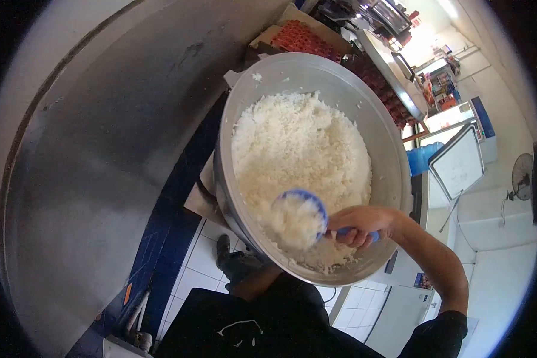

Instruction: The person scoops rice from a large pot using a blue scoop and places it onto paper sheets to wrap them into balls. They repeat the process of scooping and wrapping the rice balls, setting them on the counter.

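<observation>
My right hand (361, 225) is closed around the handle of a blue plastic scoop (307, 196). White cooked rice heaps over the scoop's bowl, slightly blurred. Beneath it lies a large mass of rice (304, 137) inside a big metal pot (391, 179). Grains cling to the pot's inner wall. Part of my left forearm (258, 283) shows below the pot's near rim; the hand itself is hidden.
Red egg trays (307, 37) are stacked beyond the pot, beside a large round metal lid (394, 71). A grey metal surface (101, 161) fills the left. White floor tiles (203, 256) show below. A wall fan (522, 173) hangs at right.
</observation>
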A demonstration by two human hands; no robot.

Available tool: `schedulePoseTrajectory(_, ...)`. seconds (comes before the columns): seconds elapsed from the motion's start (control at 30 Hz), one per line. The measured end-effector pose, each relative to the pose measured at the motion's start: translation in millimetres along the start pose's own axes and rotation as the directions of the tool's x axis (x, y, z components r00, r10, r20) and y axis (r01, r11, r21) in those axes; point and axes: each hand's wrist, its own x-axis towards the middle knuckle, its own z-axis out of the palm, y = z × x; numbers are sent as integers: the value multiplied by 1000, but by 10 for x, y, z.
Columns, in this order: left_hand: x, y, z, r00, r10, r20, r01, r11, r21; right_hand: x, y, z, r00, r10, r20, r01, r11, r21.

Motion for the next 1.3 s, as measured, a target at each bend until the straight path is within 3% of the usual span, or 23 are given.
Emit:
schedulePoseTrajectory(0.03,-3,16,9,1000,0,-1,0,1000,-10,7,-78,-48,1000,6,4,-6,1000,-10)
schedulePoseTrajectory(0.1,-19,17,10,1000,-1,-3,1,1000,-21,12,-243,-135,986,-110,-127,134,971,198)
schedulePoseTrajectory(0.23,-16,12,3,1000,8,-4,-9,1000,-26,263,-675,-118,960,-200,-198,212,977,38)
schedulePoseTrajectory(0.37,-32,19,33,1000,-1,-9,1,999,-41,653,-922,273,943,-251,-216,279,954,110)
schedulePoseTrajectory(0.43,-34,45,53,1000,-5,-10,5,999,-50,619,-783,585,857,-343,-385,392,918,55)
schedulePoseTrajectory(0.47,-25,44,45,1000,-4,-10,3,999,-49,548,-735,645,856,-345,-384,396,917,58)
schedulePoseTrajectory(0.53,-29,41,36,1000,-9,-3,9,999,-47,439,-657,704,878,-356,-321,359,932,-50)
schedulePoseTrajectory(0.6,-27,54,50,1000,-14,10,15,999,-42,387,-432,499,921,-316,-227,333,942,39)
schedulePoseTrajectory(0.67,-3,55,55,1000,-16,19,16,999,-37,228,-271,271,983,-173,67,155,964,217)
schedulePoseTrajectory(0.77,31,46,49,999,-23,28,23,1000,-20,75,-43,132,972,-215,90,166,909,381)
schedulePoseTrajectory(1.1,185,29,51,998,-45,37,43,997,61,-432,616,-276,909,-414,46,353,825,440)
schedulePoseTrajectory(1.17,213,20,52,998,-60,27,57,995,78,-541,859,-415,823,-554,123,387,706,593)
schedulePoseTrajectory(1.3,393,-12,60,998,-69,8,68,991,115,-811,1331,-608,698,-699,156,423,579,697)
